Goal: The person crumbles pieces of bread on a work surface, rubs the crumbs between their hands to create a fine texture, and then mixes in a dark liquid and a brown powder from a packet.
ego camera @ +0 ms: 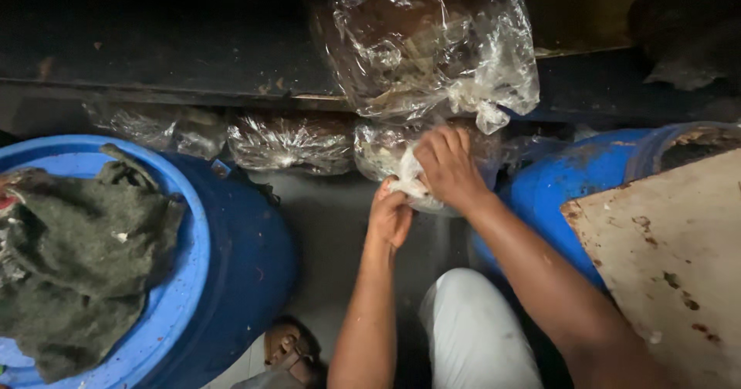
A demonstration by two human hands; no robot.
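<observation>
A clear plastic bag (394,157) of brown material lies on the floor between two blue drums, under a dark shelf. Right hand (448,165) is closed over the bag's twisted white neck from above; left hand (390,218) pinches the same neck from below. A larger bag (432,45) sits on the shelf above. A green cloth (77,258) lies on the left drum (231,265).

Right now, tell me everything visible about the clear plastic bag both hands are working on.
The clear plastic bag is crinkled and glossy, stuffed with brownish material. It lies on the dark floor in a row of similar bags, below a dark shelf. Its whitish neck is bunched between the left hand and the right hand, which grip it together.
</observation>
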